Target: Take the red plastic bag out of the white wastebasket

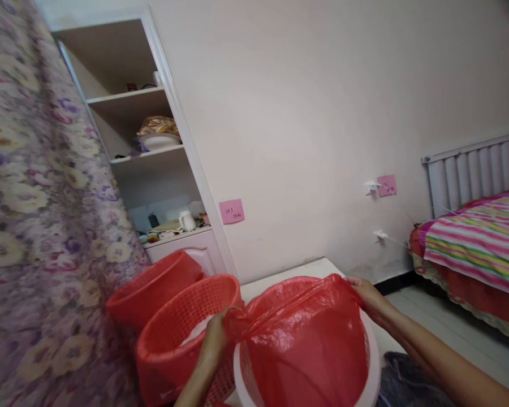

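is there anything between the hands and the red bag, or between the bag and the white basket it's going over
Nothing visible. The left hand and right hand each grip an edge of the red plastic bag, which already drapes into the white basket. The two red baskets stand to the left, beside it, not in the way.

bag (305, 345): thin glossy plastic | baskets (186, 333): matt plastic mesh, seemingly
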### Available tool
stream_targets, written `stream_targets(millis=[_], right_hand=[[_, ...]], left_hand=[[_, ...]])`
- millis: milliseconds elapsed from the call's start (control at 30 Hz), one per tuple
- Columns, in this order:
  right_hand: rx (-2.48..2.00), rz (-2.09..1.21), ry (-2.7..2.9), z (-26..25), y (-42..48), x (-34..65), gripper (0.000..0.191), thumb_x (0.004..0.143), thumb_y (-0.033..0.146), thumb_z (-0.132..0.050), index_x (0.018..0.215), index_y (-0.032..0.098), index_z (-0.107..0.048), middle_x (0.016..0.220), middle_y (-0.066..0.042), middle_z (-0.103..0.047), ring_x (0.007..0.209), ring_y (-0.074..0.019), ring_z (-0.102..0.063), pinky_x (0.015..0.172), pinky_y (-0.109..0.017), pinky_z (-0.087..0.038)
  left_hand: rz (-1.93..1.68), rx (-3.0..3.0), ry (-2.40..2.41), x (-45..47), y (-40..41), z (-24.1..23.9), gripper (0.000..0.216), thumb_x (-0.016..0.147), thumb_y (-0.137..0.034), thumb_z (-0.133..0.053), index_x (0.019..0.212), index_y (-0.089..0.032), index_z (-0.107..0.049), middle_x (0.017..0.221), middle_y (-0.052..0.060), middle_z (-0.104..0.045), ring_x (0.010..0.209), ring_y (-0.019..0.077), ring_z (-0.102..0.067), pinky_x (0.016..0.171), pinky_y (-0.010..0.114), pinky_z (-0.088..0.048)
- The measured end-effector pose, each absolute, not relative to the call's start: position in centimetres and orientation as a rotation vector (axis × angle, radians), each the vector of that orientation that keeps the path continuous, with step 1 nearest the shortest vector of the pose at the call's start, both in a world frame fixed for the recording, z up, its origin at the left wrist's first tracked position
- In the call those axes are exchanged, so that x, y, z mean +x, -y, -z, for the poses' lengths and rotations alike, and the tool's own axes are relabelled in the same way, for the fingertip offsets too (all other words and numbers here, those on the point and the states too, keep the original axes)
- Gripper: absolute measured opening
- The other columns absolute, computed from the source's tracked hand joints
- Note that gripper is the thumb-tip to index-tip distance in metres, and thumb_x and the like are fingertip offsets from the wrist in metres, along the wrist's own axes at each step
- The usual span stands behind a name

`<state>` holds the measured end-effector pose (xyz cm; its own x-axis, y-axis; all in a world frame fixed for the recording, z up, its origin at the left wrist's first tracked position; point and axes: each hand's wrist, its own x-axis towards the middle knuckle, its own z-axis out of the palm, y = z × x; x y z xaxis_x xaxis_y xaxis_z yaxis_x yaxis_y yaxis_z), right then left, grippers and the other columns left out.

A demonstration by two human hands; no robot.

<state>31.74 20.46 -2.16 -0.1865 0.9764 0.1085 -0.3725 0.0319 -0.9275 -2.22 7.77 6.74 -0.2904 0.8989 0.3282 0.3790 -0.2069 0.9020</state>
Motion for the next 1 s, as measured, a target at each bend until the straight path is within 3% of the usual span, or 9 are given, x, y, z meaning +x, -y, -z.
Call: stream_targets(millis=[133, 400, 533, 600, 700, 800, 1000], right_hand=[[-0.837, -1.34, 1.112, 1.1, -20.6, 31.9, 0.012, 0.059, 0.02, -0.079, 0.065, 0.015, -0.07, 0.052, 0.001, -0.067, 0.045, -0.0112, -0.052, 0.044, -0.023, -0.032], [-0.685, -1.31, 0.935, -2.2, -22.1, 31.5, 0.022, 0.055, 0.021, -0.075, 0.076, 0.019, -0.07, 0.066, 0.0, -0.072, 0.058, -0.016, -0.061, 0.056, -0.028, -0.045], [-0.611, -1.341, 0.879, -3.7, -23.4, 30.9, 0.021, 0.058, 0.017, -0.071, 0.078, 0.019, -0.067, 0.068, 0.002, -0.069, 0.059, -0.0135, -0.06, 0.058, -0.026, -0.046], [-0.612, -1.359, 0.87, -4.3, -23.7, 30.4, 0.017, 0.063, 0.016, -0.068, 0.08, 0.019, -0.064, 0.068, 0.004, -0.067, 0.058, -0.0127, -0.06, 0.058, -0.026, -0.047], [-0.648, -1.377, 0.911, -4.9, -23.6, 29.6, 0.01, 0.071, 0.018, -0.067, 0.08, 0.017, -0.062, 0.066, 0.005, -0.064, 0.057, -0.012, -0.058, 0.058, -0.026, -0.047], [-0.709, -1.358, 1.013, -5.1, -22.8, 29.2, 0.013, 0.07, 0.027, -0.071, 0.077, 0.017, -0.065, 0.06, 0.004, -0.063, 0.052, -0.0117, -0.054, 0.052, -0.025, -0.042], [-0.776, -1.232, 1.123, -5.4, -22.0, 29.8, 0.023, 0.054, 0.017, -0.072, 0.077, 0.017, -0.073, 0.055, 0.003, -0.065, 0.045, -0.01, -0.046, 0.046, -0.024, -0.03]], left_hand=[[-1.647, 1.522, -1.539, -1.7, -7.7, -7.1, 0.019, 0.051, -0.019, -0.066, 0.068, -0.018, -0.075, 0.077, 0.006, -0.075, 0.081, 0.0252, -0.065, 0.081, 0.033, -0.047], [-1.875, 1.317, -1.447, -2.5, -8.4, -8.5, 0.032, 0.067, -0.042, -0.075, 0.092, -0.022, -0.072, 0.087, 0.0, -0.074, 0.075, 0.0164, -0.064, 0.071, 0.026, -0.049], [-1.873, 1.35, -1.484, -3.7, -8.8, -9.5, 0.035, 0.073, -0.053, -0.068, 0.087, -0.02, -0.073, 0.092, 0.002, -0.075, 0.089, 0.0178, -0.065, 0.084, 0.026, -0.047], [-1.798, 1.408, -1.533, -4.2, -9.6, -9.9, 0.037, 0.078, -0.054, -0.063, 0.077, -0.018, -0.072, 0.079, 0.002, -0.073, 0.08, 0.0172, -0.065, 0.08, 0.027, -0.048], [-1.599, 1.503, -1.639, -4.7, -11.1, -10.3, 0.023, 0.078, -0.036, -0.071, 0.068, -0.016, -0.067, 0.061, -0.004, -0.064, 0.06, 0.0131, -0.058, 0.068, 0.029, -0.047], [-1.418, 1.58, -1.734, -4.9, -11.9, -10.0, 0.011, 0.071, -0.013, -0.077, 0.071, -0.015, -0.066, 0.065, -0.006, -0.064, 0.061, 0.0108, -0.058, 0.067, 0.028, -0.048], [-1.337, 1.632, -1.689, -4.4, -11.6, -10.5, 0.013, 0.07, -0.004, -0.073, 0.073, -0.014, -0.067, 0.065, -0.006, -0.065, 0.06, 0.01, -0.058, 0.065, 0.027, -0.048]])
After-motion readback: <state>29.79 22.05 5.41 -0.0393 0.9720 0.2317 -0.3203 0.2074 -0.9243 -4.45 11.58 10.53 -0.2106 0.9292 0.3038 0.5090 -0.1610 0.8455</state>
